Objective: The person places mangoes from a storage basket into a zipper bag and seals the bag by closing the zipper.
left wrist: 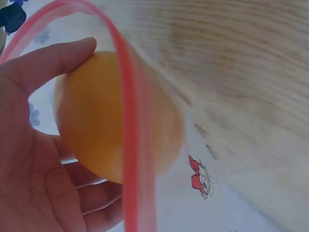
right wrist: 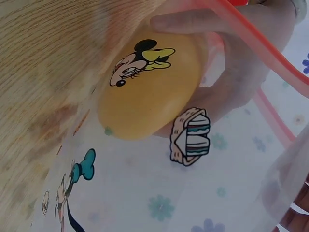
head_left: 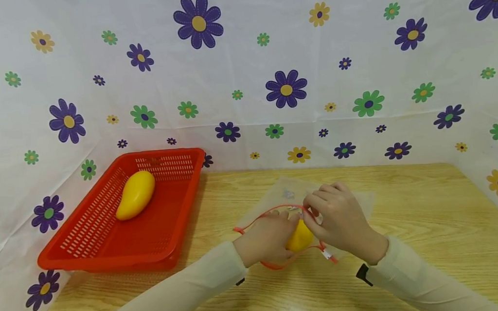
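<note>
In the bag [head_left: 266,198], yellow fruit [left wrist: 91,116] lengthwise outward from left hand [head_left: 266,237].

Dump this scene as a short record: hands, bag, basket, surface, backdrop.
left hand: grips a yellow fruit
right hand: holds the clear bag at its red-edged mouth
bag: see-through, cartoon prints; the gripped fruit is at least partly inside
red basket: on the person's left, holds one yellow mango-shaped fruit
surface: wood-grain table
backdrop: white flower-print sheet
</note>
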Demonstrator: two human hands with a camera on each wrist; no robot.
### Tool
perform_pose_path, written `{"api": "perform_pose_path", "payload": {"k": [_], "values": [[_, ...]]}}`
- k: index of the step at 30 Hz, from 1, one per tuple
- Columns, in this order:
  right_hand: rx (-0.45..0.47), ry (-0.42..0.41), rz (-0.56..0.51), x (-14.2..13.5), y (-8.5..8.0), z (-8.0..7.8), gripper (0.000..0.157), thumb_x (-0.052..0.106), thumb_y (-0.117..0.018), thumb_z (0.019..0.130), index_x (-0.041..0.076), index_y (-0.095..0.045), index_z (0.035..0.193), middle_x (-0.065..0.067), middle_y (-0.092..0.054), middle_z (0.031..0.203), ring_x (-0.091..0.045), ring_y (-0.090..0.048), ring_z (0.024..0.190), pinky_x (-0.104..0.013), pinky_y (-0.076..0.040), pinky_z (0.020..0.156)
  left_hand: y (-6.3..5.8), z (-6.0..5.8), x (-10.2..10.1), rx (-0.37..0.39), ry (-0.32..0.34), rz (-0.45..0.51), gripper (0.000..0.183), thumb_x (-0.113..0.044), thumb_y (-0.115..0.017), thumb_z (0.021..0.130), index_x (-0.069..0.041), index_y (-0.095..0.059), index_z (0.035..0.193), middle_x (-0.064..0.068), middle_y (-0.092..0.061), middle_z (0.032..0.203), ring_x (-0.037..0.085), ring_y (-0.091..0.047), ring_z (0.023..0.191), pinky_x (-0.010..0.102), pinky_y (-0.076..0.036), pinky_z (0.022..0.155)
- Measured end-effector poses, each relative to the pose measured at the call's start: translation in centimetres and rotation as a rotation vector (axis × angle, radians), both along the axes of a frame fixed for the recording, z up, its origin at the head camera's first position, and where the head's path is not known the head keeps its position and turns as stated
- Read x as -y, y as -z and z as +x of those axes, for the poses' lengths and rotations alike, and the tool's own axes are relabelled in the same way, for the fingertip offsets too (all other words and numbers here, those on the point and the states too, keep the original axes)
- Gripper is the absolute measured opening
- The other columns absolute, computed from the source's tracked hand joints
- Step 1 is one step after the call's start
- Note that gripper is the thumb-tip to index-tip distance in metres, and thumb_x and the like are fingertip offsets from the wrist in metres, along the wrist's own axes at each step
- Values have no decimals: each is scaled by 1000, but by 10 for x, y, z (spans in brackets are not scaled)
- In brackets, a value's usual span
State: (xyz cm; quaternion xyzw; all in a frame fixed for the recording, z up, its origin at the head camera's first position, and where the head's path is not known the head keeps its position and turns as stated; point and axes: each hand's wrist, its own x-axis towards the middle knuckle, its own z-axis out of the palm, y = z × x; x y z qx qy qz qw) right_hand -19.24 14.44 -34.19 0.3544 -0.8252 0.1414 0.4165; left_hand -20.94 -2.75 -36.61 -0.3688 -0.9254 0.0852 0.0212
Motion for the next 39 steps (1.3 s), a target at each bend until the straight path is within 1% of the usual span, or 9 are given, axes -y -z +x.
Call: {"api": "perform_pose_path", "payload": {"k": [6, 10, 16, 22, 25, 29, 32, 36, 39], "values": [[4, -1, 6, 2, 2, -1, 10, 14, -66, 72, 11, -59, 68, 4, -53, 56, -12, -47, 59, -31, -40, 63, 7, 0, 2, 25, 11, 29, 58, -55, -57, 83, -14, -45, 122, -3, -48, 82, 12, -45, 68, 21, -42, 54], [-4, -6, 12, 4, 2, -2, 9, 15, -65, 72, 12, -58, 67, 4, -52, 55, -12, -47, 59, -31, -41, 63, 9, 0, 4, 25, 9, 34, 53, -54, -56, 84, -13, -45, 117, -2, -48, 80, 13, -45, 67, 20, -41, 54], [0, -5, 32, 7, 2, -2, 10, 16, -66, 72, 12, -58, 68, 3, -51, 54, -12, -45, 58, -31, -41, 63, 13, -2, 6, 40, 14, 31, 48, -50, -61, 83, -14, -46, 112, -3, -48, 79, 12, -45, 67, 18, -39, 54], [24, -1, 45, 10, 3, -1, 11, 18, -67, 72, 12, -58, 69, 4, -52, 55, -13, -46, 60, -31, -41, 65, 15, -4, 8, 72, -17, 27, 55, -46, -67, 80, -15, -43, 118, -2, -50, 83, 13, -47, 72, 18, -44, 57], [25, -6, 50, 12, 4, 0, 11, 19, -67, 72, 13, -58, 69, 4, -51, 55, -13, -47, 60, -31, -41, 65, 18, -4, 9, 38, 5, 23, 54, -47, -67, 80, -15, -43, 117, -2, -51, 83, 12, -48, 71, 17, -43, 57], [24, -18, 51, 14, 6, 0, 11, 18, -66, 72, 13, -57, 68, 4, -50, 55, -12, -46, 59, -31, -40, 64, 20, -4, 9, -29, 34, 3, 52, -50, -65, 80, -13, -47, 113, -1, -53, 83, 11, -48, 67, 16, -41, 56], [24, -28, 48, 15, 7, 0, 12, 17, -66, 72, 13, -56, 68, 4, -50, 55, -12, -45, 59, -30, -38, 63, 20, -3, 9, -45, 33, -5, 52, -52, -64, 80, -12, -49, 110, -1, -53, 83, 10, -47, 65, 16, -39, 55], [18, -34, 46, 15, 8, 0, 13, 17, -66, 72, 14, -54, 67, 4, -50, 54, -12, -45, 59, -29, -37, 62, 19, -3, 9, -37, 37, -1, 50, -51, -64, 81, -13, -49, 110, -3, -51, 75, 9, -45, 60, 16, -37, 53], [15, -32, 49, 16, 8, 0, 15, 18, -66, 72, 14, -54, 66, 4, -50, 54, -12, -46, 59, -29, -37, 62, 20, -5, 8, -5, 40, 15, 47, -49, -62, 83, -14, -48, 111, -5, -48, 70, 9, -44, 58, 16, -36, 53]]}}
